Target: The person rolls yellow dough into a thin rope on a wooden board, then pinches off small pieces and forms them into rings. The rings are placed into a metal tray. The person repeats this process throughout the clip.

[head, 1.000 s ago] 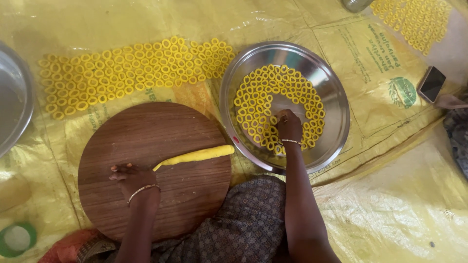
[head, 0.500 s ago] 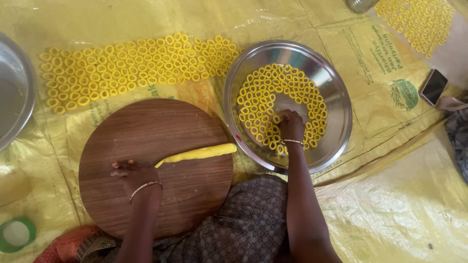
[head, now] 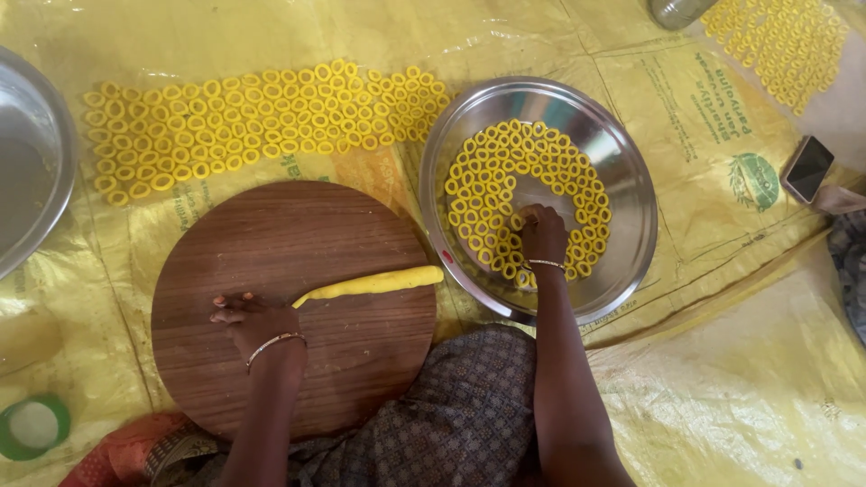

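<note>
Little has been moved since before: the left hand (head: 253,322) is kept flat, fingers spread, on the board (head: 361,361) beside the dough roll (head: 374,284); the right hand (head: 542,233), fingers bunched, is pressed among rings (head: 487,194) in the plate (head: 622,162).

Bare wooden board (head: 271,261) lies open above the dough rope (head: 374,284); rings (head: 505,189) crowd the steel plate (head: 622,180).

the right hand (head: 542,233) hides some dough rings (head: 505,180) beneath it; the steel bowl (head: 32,171) and glass jar (head: 675,11) are cut by the frame edges.
</note>
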